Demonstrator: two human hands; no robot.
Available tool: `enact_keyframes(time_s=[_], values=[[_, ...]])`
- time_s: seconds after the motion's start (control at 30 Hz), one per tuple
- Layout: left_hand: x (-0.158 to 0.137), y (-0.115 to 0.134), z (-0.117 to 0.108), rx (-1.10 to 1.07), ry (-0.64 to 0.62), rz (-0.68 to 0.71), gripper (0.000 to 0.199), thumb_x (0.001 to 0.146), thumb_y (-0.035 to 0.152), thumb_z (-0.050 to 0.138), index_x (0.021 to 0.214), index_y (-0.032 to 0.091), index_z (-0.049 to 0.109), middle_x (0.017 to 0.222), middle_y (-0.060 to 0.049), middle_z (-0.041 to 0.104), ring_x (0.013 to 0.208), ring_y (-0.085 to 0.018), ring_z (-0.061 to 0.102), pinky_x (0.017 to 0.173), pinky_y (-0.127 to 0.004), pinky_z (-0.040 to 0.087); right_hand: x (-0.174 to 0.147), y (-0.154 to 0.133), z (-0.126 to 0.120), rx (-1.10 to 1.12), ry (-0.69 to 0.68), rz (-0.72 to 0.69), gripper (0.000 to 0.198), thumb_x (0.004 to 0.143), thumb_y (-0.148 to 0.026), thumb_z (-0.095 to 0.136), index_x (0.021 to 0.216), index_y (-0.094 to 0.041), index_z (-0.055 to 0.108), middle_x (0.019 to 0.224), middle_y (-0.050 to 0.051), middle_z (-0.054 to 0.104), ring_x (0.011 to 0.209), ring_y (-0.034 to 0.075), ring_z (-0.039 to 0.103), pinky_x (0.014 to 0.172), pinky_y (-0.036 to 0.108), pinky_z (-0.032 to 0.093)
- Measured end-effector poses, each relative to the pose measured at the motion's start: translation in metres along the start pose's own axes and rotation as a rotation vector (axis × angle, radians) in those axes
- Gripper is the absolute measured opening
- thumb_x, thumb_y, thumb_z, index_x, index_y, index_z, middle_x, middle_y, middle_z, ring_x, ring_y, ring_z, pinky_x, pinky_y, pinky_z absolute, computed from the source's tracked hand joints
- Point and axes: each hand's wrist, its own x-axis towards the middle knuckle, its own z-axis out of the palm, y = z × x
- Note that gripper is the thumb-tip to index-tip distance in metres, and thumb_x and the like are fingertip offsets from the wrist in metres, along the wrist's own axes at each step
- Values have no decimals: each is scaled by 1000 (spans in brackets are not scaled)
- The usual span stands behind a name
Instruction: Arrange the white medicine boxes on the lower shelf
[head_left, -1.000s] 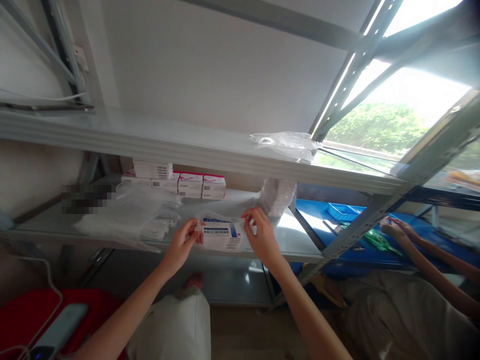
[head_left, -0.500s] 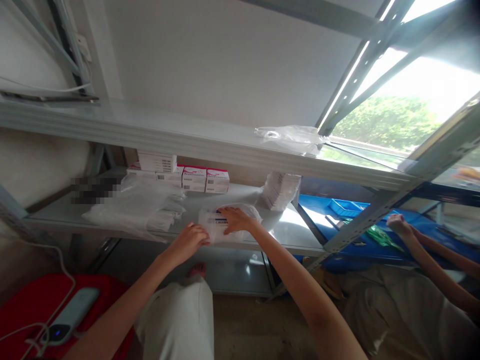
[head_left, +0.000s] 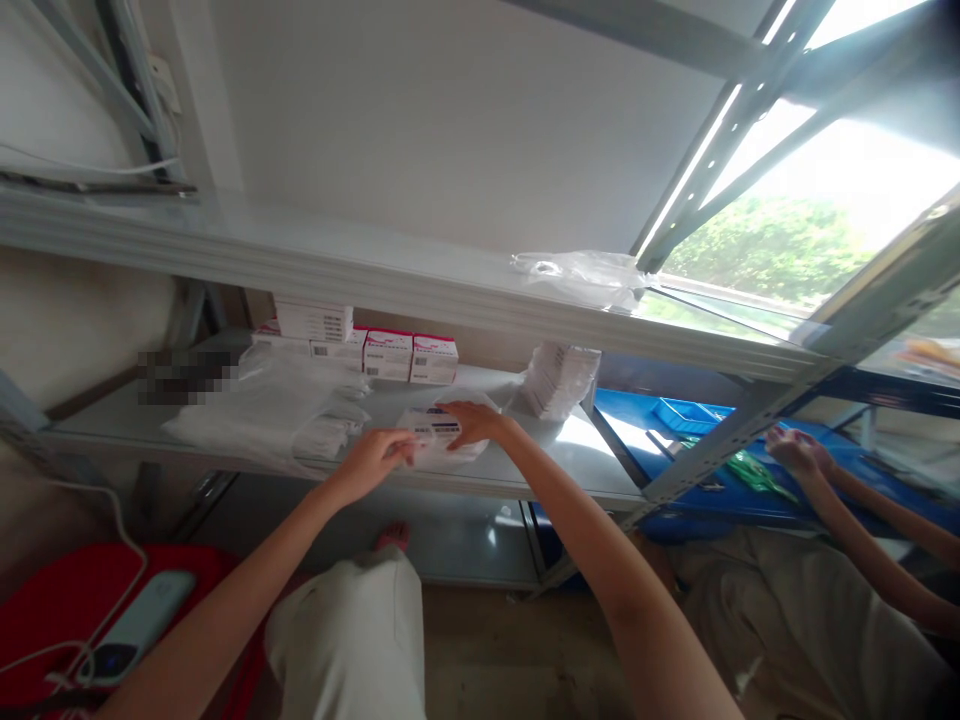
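Observation:
A small white box with a barcode label, wrapped in a clear plastic bag (head_left: 437,432), lies on the grey metal shelf (head_left: 525,478). My left hand (head_left: 371,462) pinches the bag's left edge. My right hand (head_left: 472,421) lies flat across the top of the bagged box, fingers pointing left. Left of it is a heap of clear plastic bags (head_left: 270,412). Behind it, at the back of the shelf, stand several pink-and-white boxes (head_left: 390,356).
A stack of white packets (head_left: 559,380) stands right of my hands. A crumpled clear bag (head_left: 581,275) lies on the upper shelf. Another person's hands (head_left: 796,452) work over a blue table (head_left: 697,420) at right. A red object with a phone (head_left: 135,628) sits lower left.
One second ago both hands held the bagged box up by its ends at the shelf edge. It now lies on the shelf, further back, with my right hand flat on it.

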Motion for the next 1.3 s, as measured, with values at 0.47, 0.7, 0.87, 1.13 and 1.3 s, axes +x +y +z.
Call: enact_keyframes(time_s=[0.47, 0.7, 0.87, 1.13, 1.3], values=[[56, -2, -37, -379, 409, -48, 33, 71, 54, 68, 72, 21, 73, 90, -8, 68, 93, -24, 60, 81, -31, 48, -67, 32, -56, -215, 31, 104, 10, 83, -16, 63, 84, -18, 73, 94, 8, 71, 95, 23, 62, 87, 34, 38], [68, -5, -43, -404, 511, -112, 33, 65, 50, 73, 75, 19, 72, 100, -8, 62, 103, -23, 56, 88, -29, 45, -76, 32, -58, -571, 167, -70, 29, 91, -6, 41, 93, -13, 69, 97, 13, 67, 95, 23, 59, 80, 33, 38], [74, -12, -43, -473, 464, -120, 38, 65, 50, 72, 84, 18, 70, 103, -10, 67, 105, -24, 58, 90, -32, 43, -79, 34, -62, -585, 250, 10, 33, 92, -6, 36, 103, -13, 66, 106, 15, 64, 98, 23, 58, 79, 32, 41], [103, -20, -20, -488, 403, -127, 39, 71, 50, 68, 94, 20, 56, 74, 0, 65, 73, -18, 63, 74, -31, 47, -63, -3, -56, -404, 663, 17, 26, 96, -19, 40, 107, -19, 64, 112, 12, 64, 107, 24, 52, 83, 34, 42], [123, -30, -10, -468, 338, -54, 30, 74, 46, 63, 86, 20, 53, 63, 5, 54, 61, -13, 53, 67, -26, 43, -28, -7, -29, 333, 935, 165, 22, 94, -26, 44, 89, -21, 64, 103, 6, 68, 98, 21, 59, 84, 33, 44]])
